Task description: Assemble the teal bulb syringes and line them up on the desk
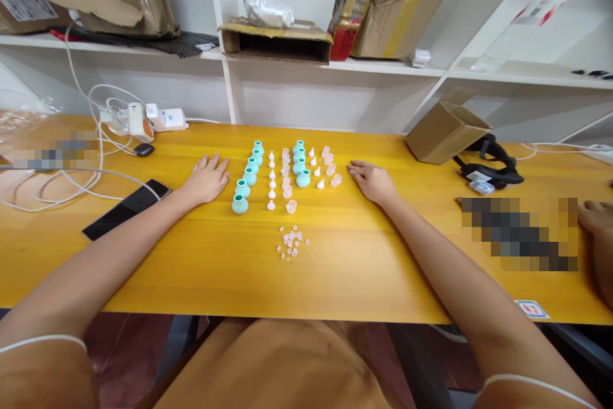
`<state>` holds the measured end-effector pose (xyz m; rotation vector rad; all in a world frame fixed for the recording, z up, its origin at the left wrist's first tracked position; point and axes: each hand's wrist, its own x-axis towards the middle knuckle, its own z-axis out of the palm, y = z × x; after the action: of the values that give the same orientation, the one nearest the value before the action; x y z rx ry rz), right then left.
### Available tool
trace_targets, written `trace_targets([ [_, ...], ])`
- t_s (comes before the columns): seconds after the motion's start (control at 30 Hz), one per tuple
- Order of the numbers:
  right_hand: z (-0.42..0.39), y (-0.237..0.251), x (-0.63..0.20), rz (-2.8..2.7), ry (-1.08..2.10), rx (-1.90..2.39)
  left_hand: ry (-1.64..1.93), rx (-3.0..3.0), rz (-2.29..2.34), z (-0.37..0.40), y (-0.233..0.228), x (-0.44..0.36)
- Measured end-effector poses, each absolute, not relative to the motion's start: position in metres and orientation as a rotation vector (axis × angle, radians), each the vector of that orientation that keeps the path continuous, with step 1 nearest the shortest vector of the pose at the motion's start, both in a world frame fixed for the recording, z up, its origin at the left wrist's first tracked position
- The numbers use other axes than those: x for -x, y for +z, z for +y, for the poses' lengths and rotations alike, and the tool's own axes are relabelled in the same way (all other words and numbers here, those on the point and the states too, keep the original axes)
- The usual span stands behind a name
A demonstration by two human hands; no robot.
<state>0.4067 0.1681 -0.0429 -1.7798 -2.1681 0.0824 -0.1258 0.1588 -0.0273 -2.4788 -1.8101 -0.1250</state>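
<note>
My left hand (208,178) lies flat, palm down, on the yellow table (191,268), just left of a row of several teal bulb-shaped parts (249,176). My right hand (372,180) rests flat on the right of the layout, fingers apart, holding nothing. Between the hands stand rows of small white cone pieces (271,182), pink cup-like pieces (286,182), a second teal row (300,163) and more white and pink pieces (325,166). A small heap of tiny pink rings (292,243) lies nearer to me.
A black phone (127,208) lies left of my arm, with white cables and a power strip (143,120) behind it. A cardboard box (445,131) and black headset (488,163) sit at right. Another person's hand (596,217) shows at the right edge. Shelves with boxes stand behind.
</note>
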Motion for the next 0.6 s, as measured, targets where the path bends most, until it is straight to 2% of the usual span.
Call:
trace_targets([
  [0.27,0.168,-0.042,-0.399,-2.152,0.158,1.968,-0.130,2.445,-1.876,0.155,-0.024,0.121],
  [0.43,0.161,-0.018,-0.416,-2.396,0.474,2.150,-0.124,2.437,-1.868,0.154,-0.022,0.119],
  [0.6,0.145,-0.003,-0.437,-2.744,0.675,2.025,-0.104,2.444,-1.855,0.153,-0.022,0.119],
])
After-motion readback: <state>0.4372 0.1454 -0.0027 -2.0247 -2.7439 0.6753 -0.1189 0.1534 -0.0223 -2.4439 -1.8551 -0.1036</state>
